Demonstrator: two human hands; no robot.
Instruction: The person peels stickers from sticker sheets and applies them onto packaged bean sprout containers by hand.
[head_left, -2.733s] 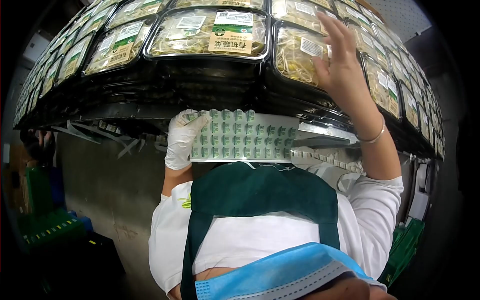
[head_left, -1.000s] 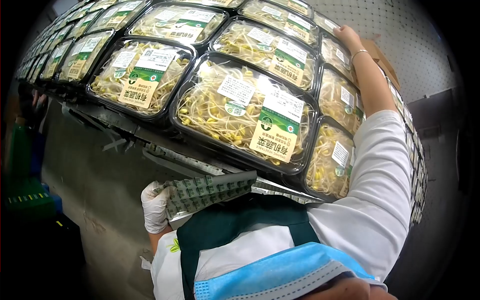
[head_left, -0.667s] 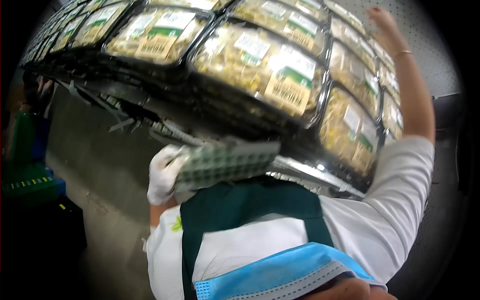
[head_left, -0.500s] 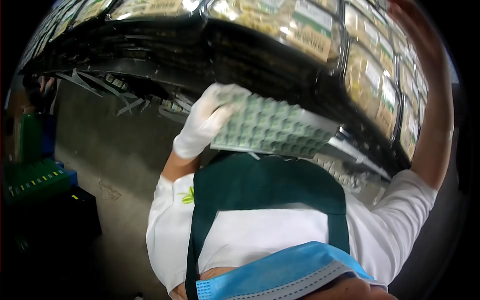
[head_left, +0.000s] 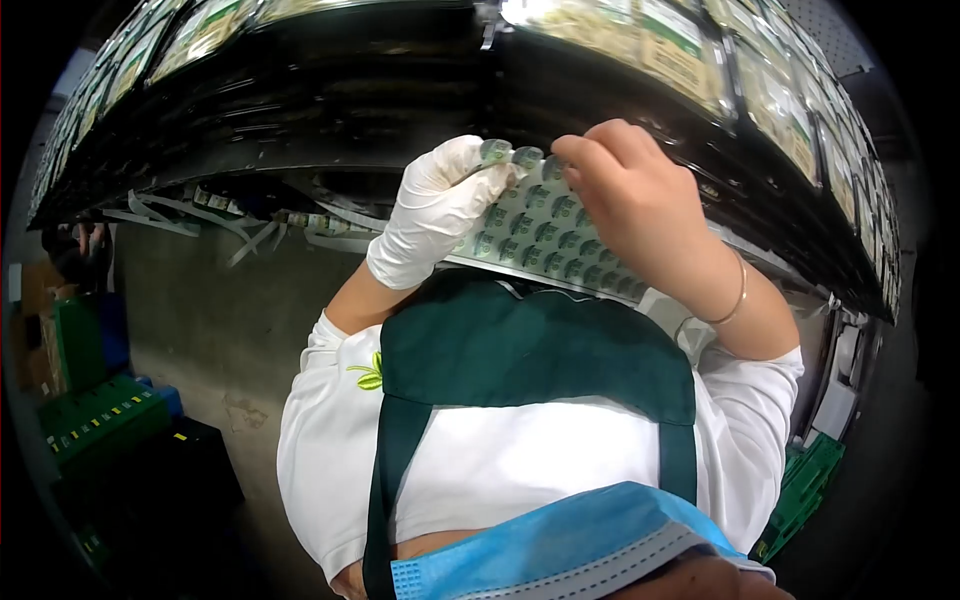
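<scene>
Gripping the sticker sheet (head_left: 545, 240) near its upper left corner, the gloved left hand (head_left: 432, 205) has its thumb and fingers closed on the edge. Over the sheet's right part, the bare right hand (head_left: 635, 195) is partly curled, fingertips gathered by the top row of stickers; whether it pinches one cannot be told. Just below the sheet is the green apron (head_left: 540, 350); beyond it rise stacked black trays (head_left: 390, 100). Well apart, left of the sheet, sits a green crate (head_left: 105, 425).
</scene>
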